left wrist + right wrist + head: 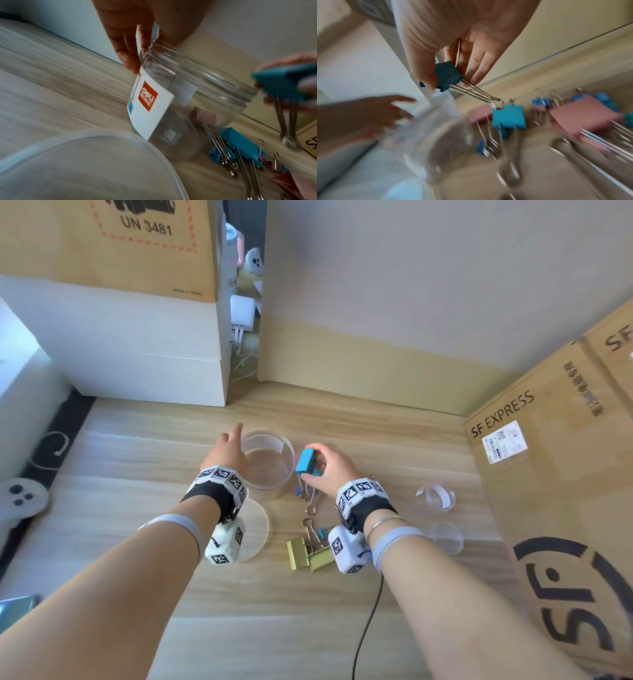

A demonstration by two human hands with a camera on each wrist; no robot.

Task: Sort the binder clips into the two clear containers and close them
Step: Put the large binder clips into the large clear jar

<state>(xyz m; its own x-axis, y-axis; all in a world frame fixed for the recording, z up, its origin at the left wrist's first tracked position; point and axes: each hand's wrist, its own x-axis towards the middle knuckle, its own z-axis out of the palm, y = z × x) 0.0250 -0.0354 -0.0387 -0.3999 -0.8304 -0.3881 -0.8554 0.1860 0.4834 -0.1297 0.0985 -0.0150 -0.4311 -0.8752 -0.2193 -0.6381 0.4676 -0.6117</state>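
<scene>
A large clear container [269, 460] stands open on the wooden surface. My left hand [229, 451] rests against its left side with straight fingers [130, 54] laid along its white label. Just right of the rim, my right hand [325, 470] pinches a large blue binder clip [305, 462] by its body, wire handles hanging down [477, 93]. Below lie more clips: blue [508, 117] and pink [582, 117] ones, and two green ones [308, 553]. A small clear container [435, 497] stands further right. One clear lid [253, 529] lies under my left wrist, another [448, 537] near the small container.
An SF Express cardboard box [555, 474] walls off the right side. White boxes [137, 354] and a brown carton stand at the back left. A black cable [366, 628] runs along the surface near my right forearm. A dark mat [51, 457] lies at the left.
</scene>
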